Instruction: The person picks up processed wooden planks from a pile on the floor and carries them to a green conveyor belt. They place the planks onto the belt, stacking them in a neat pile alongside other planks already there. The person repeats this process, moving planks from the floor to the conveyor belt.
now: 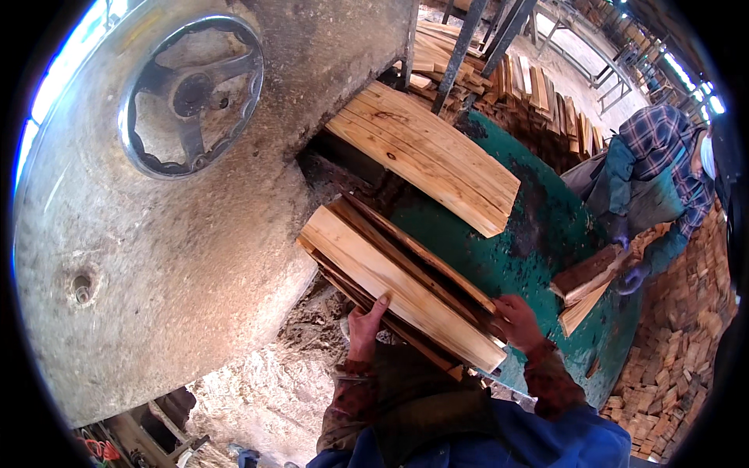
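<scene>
A bundle of rough wooden boards (398,281), pale on its top face with dark bark-edged boards beside it, lies slantwise before me between my two hands. My left hand (363,331) grips the near side of the bundle, its thumb on the pale top board and its fingers hidden beneath. At the right end, my right hand (519,324) is closed round the edge of the boards. Just beyond, a second group of light planks (429,152) rests side by side, its far-left end against the machine and its right end over the green table (558,207).
A large worn machine housing (195,257) with a metal handwheel (191,93) fills the left. On the right a co-worker (647,179) in gloves handles rough wood pieces (589,277) at the table's edge. Stacked boards (538,90) stand behind; a big pile of short wood (671,366) lies right.
</scene>
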{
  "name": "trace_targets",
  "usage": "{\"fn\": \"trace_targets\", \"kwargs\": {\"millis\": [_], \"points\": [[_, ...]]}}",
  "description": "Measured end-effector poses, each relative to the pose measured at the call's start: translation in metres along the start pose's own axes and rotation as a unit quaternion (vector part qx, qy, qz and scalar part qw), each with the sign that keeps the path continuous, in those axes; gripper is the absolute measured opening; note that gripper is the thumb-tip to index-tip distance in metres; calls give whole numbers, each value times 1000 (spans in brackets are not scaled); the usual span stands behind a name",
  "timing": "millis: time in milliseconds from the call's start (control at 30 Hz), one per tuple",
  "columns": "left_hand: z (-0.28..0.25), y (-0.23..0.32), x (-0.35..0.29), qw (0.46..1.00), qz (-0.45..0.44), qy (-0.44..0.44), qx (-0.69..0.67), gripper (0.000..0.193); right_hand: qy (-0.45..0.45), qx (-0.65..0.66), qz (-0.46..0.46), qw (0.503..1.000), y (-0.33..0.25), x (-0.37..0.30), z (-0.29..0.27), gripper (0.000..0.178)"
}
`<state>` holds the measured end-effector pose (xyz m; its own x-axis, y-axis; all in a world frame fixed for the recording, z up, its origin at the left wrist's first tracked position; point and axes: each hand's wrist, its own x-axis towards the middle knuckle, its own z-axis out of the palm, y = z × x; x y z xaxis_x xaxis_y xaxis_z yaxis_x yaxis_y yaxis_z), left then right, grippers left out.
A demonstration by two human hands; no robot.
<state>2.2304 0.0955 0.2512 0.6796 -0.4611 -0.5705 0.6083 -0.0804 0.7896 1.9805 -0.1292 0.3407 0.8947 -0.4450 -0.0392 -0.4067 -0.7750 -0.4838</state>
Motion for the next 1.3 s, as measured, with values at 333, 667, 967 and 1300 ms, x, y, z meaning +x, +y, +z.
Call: {"fn": "trace_targets", "kwargs": {"millis": [333,667,967,1300], "points": [[5,-4,2,997,37,59,-26,46,29,62,-17,998,-66,42,23,54],[5,1,0,999,-16,46,-19,65,51,71,-25,996,-83,70,51,61],[12,13,-13,999,-35,28,-9,74,151,154,72,974,-66,29,21,42],[3,5,-6,998,-31,50,-3,71,298,-78,239,921,43,-18,-19,58]]}}
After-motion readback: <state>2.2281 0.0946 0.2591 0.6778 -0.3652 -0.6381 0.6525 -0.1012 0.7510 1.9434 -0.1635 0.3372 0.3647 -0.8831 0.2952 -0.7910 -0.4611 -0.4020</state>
